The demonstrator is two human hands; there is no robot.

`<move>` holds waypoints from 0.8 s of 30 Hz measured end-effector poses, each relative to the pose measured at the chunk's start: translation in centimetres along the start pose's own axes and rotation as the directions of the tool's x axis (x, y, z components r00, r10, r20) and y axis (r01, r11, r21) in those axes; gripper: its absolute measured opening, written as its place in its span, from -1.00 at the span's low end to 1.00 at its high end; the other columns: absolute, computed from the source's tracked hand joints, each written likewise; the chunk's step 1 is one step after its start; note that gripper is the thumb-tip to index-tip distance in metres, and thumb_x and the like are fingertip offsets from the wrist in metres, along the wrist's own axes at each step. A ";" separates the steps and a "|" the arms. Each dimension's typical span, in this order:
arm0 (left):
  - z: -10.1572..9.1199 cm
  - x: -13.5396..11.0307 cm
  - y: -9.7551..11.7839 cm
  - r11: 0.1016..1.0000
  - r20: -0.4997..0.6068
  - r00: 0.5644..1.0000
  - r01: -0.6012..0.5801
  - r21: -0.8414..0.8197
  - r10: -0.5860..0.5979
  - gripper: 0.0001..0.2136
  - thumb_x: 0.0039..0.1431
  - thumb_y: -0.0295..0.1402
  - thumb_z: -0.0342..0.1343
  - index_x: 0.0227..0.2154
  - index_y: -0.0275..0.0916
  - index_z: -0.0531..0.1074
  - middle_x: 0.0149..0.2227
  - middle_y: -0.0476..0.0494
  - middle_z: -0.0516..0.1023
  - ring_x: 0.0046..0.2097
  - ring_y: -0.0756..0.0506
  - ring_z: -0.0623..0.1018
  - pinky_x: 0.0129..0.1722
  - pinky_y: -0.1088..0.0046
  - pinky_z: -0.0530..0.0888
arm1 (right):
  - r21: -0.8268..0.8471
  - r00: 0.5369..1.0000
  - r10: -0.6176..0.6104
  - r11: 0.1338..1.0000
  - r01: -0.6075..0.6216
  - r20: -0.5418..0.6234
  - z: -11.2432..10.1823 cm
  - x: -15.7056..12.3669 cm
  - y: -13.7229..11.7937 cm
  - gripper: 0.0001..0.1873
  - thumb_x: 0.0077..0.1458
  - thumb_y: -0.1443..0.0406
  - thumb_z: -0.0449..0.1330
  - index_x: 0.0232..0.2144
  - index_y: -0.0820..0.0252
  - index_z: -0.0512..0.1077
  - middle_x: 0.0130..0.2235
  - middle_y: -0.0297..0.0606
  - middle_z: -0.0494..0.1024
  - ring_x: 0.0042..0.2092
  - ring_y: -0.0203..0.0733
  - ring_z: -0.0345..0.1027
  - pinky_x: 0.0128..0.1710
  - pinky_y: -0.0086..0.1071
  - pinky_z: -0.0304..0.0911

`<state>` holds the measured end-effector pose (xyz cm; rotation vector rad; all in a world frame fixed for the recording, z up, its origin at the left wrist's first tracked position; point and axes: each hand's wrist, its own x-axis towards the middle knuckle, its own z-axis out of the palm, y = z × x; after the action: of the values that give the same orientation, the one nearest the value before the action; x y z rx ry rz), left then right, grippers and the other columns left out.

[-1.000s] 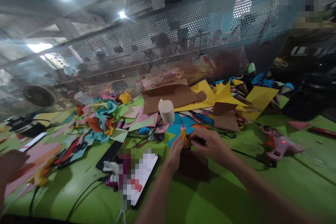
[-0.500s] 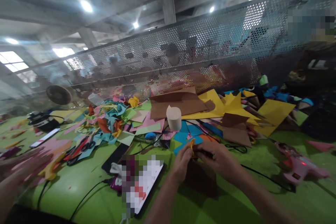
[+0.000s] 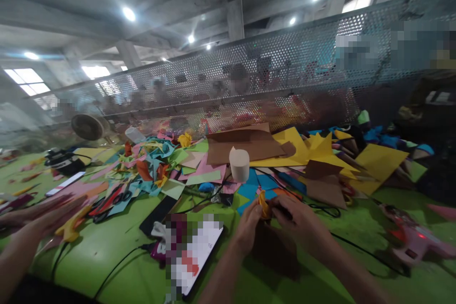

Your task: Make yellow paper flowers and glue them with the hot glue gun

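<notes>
Between finger and thumb, my left hand (image 3: pixel 248 228) pinches a small curled yellow-orange paper piece (image 3: pixel 263 205), held upright. Close against its right side is my right hand (image 3: pixel 299 218), with bent fingers drawn together; whatever is between those fingertips is hidden. Below both hands a dark brown sheet (image 3: pixel 276 254) lies on the green table (image 3: pixel 117 251). Just beyond the hands are blue paper (image 3: pixel 251 184) and a white roll (image 3: pixel 239 165) standing on end.
A phone (image 3: pixel 201 259) lies left of my hands, a pink glue gun (image 3: pixel 416 242) to the right with its cord. Further left are scissors (image 3: pixel 110 202), a yellow glue gun (image 3: pixel 73 225) and a co-worker's hand (image 3: pixel 53 213). Paper scraps and a perforated metal screen (image 3: pixel 278 71) stand behind.
My right fingers have shifted slightly, and more of the yellow-orange piece shows. At the left, the co-worker's hands have moved a little. The whole view has tipped slightly upward.
</notes>
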<state>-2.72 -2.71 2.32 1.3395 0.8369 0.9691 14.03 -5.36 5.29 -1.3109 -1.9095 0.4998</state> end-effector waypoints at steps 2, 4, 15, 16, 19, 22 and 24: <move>0.0 0.0 0.1 1.000 0.027 0.999 -0.016 -0.012 0.016 -0.38 0.21 0.15 -0.02 0.06 -0.26 0.48 0.04 -0.23 0.56 0.08 -0.24 0.48 0.15 0.20 0.39 | 0.012 1.000 -0.013 1.000 0.013 0.011 0.0 0.0 0.0 -0.87 0.19 0.31 0.05 -0.38 0.12 0.38 -0.39 -0.29 0.54 -0.38 -0.18 0.42 -0.38 -0.36 0.26; 0.0 0.0 0.1 0.999 0.035 0.999 -0.030 -0.012 0.030 -0.41 0.22 0.13 -0.02 0.07 -0.24 0.48 0.03 -0.21 0.57 0.10 -0.23 0.47 0.17 0.20 0.37 | 0.030 0.999 -0.037 0.999 0.037 0.023 0.0 -0.1 0.0 -0.89 0.16 0.34 0.08 -0.38 0.12 0.40 -0.39 -0.31 0.53 -0.38 -0.19 0.41 -0.38 -0.37 0.26; -0.2 -0.1 -0.7 1.000 0.026 0.999 -0.026 0.002 0.026 -0.49 0.24 0.07 0.01 0.06 -0.16 0.50 0.03 -0.15 0.58 0.09 -0.21 0.49 0.18 0.24 0.35 | 0.150 0.997 -0.053 0.988 0.044 0.053 -0.5 -0.2 -0.3 -0.86 0.16 0.38 0.12 -0.37 0.14 0.48 -0.37 -0.33 0.56 -0.35 -0.22 0.43 -0.33 -0.40 0.27; -0.2 -0.1 -0.6 1.000 0.032 0.999 -0.026 0.004 0.025 -0.49 0.24 0.07 0.01 0.06 -0.17 0.50 0.02 -0.16 0.58 0.08 -0.21 0.49 0.18 0.24 0.36 | 0.153 0.997 -0.050 0.987 0.041 0.053 -0.6 -0.2 -0.4 -0.85 0.16 0.38 0.12 -0.37 0.14 0.48 -0.37 -0.33 0.57 -0.35 -0.22 0.43 -0.34 -0.40 0.26; -0.2 -0.1 -0.5 1.000 0.039 0.999 -0.023 0.016 0.023 -0.48 0.24 0.07 0.01 0.03 -0.20 0.51 0.02 -0.18 0.58 0.09 -0.22 0.49 0.18 0.22 0.36 | 0.152 0.997 -0.061 0.987 0.054 0.041 -0.6 -0.2 -0.4 -0.85 0.14 0.39 0.12 -0.37 0.14 0.50 -0.38 -0.33 0.56 -0.36 -0.22 0.42 -0.34 -0.40 0.26; -0.2 -0.1 -0.3 0.999 0.036 0.999 -0.024 0.022 0.023 -0.48 0.24 0.06 0.01 0.02 -0.23 0.52 0.02 -0.19 0.58 0.09 -0.22 0.49 0.18 0.21 0.36 | 0.168 0.997 -0.072 0.984 0.065 0.039 -0.5 -0.2 -0.3 -0.84 0.13 0.40 0.12 -0.36 0.14 0.51 -0.37 -0.33 0.57 -0.36 -0.23 0.42 -0.34 -0.41 0.26; -0.1 -0.1 -0.2 0.999 0.038 0.999 -0.026 0.025 0.025 -0.48 0.24 0.06 0.01 0.04 -0.22 0.51 0.01 -0.18 0.58 0.08 -0.22 0.49 0.18 0.21 0.37 | 0.178 0.997 -0.071 0.982 0.063 0.037 -0.5 -0.1 -0.3 -0.84 0.14 0.40 0.13 -0.37 0.13 0.51 -0.37 -0.33 0.57 -0.35 -0.23 0.43 -0.33 -0.42 0.27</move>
<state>-2.88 -2.78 2.11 1.3896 0.8072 0.9530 14.27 -5.64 5.73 -1.1265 -1.8907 0.6523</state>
